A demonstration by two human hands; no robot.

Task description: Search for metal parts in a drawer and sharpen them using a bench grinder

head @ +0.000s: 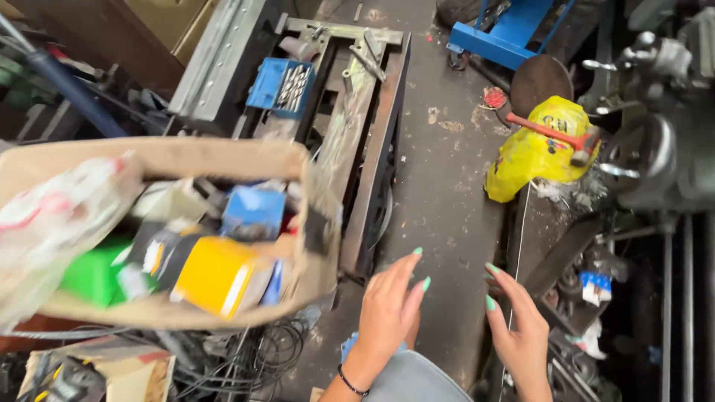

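Hovering over grimy concrete floor [447, 193], left hand [387, 305] and right hand [518, 324]: both empty, fingers loosely spread, palms facing each other, apart. Right fingertips just beside dark metal bar [555, 257]. Nearest left: cardboard box [223, 160] crammed with yellow carton [216, 275], green and blue packs. Farther off, yellow bag [532, 152] under red-handled hammer [555, 134].

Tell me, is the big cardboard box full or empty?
Full. The cardboard box is open on top, crammed with small packages, yellow, green and blue ones.
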